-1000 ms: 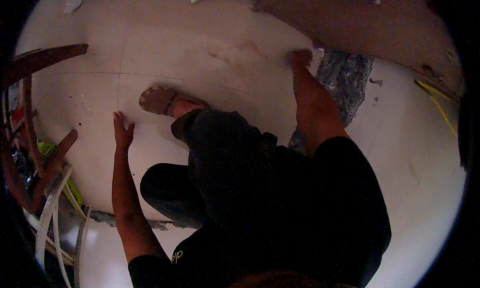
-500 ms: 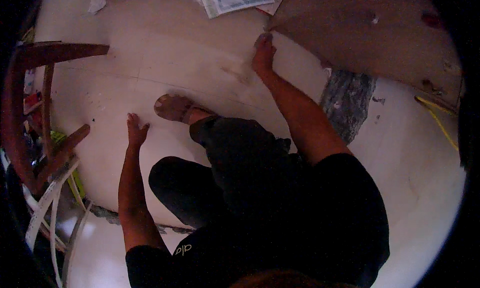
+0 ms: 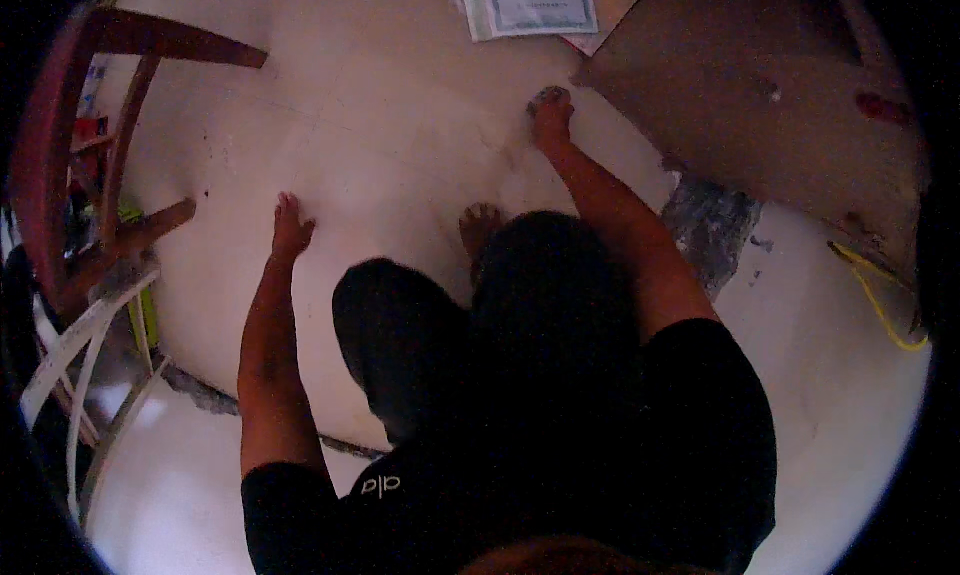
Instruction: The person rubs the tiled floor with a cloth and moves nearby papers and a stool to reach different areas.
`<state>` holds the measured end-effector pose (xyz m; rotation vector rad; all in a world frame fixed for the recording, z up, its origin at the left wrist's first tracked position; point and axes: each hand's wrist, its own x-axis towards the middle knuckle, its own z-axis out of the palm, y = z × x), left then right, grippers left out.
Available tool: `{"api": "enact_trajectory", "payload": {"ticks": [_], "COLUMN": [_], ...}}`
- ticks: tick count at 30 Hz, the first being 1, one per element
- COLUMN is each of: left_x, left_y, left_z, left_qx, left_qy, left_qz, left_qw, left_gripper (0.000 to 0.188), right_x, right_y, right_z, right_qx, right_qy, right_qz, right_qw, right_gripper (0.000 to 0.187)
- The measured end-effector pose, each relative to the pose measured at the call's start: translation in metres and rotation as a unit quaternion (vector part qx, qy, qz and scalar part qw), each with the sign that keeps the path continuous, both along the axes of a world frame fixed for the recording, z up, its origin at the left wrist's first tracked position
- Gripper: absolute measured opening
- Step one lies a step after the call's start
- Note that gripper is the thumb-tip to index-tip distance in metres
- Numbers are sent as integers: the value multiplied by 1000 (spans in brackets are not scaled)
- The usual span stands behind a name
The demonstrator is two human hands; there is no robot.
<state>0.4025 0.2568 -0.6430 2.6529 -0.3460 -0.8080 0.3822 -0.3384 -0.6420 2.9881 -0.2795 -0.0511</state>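
Note:
My right hand (image 3: pixel 554 123) is closed over a small greyish wad (image 3: pixel 546 97); it looks like a scrubber or bunched cloth, but the dim light hides its exact kind. The wad presses on the pale floor (image 3: pixel 380 125), close to the corner of a brown board (image 3: pixel 720 85). Off to the left, my left hand (image 3: pixel 290 227) is over the floor with its fingers stretched out and nothing in it. Between the two arms are my bent knees and one bare foot (image 3: pixel 481 227).
A dark red wooden chair frame (image 3: pixel 118 165) and a whitish curved frame (image 3: pixel 85 345) stand at the left. Papers in a clear sleeve (image 3: pixel 535 5) lie at the far side. A rough grey broken patch (image 3: pixel 715 225) and a yellow cord (image 3: pixel 870 285) are at the right.
The view has shifted, so the chair and papers appear farther right. My foot has drawn in toward my knees. My right hand keeps its hold on the wad; my left remains open.

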Motion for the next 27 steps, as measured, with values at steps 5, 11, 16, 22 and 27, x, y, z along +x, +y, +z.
{"api": "enact_trajectory", "payload": {"ticks": [5,11,16,22,27], "left_x": [-15,-22,-13,-14,-14], "left_y": [-9,-15,-13,-23,-18], "left_z": [19,39,49,68,69], "left_qx": [-6,-7,-22,38,69], "left_qy": [-50,-34,-44,26,29], "left_qz": [-1,-28,-64,-42,-138], "left_qw": [999,999,997,998,988], "left_gripper": [77,74,74,77,78], "right_x": [72,131,171,192,172], "right_y": [-26,-12,75,90,75], "right_z": [-42,-6,-12,13,40], "right_qx": [175,546,802,573,221], "right_qy": [-195,-311,-321,-266,-147], "right_qz": [-272,-338,-220,-127,32], "right_qw": [926,700,453,764,964], "right_gripper": [43,43,44,49,57]}}
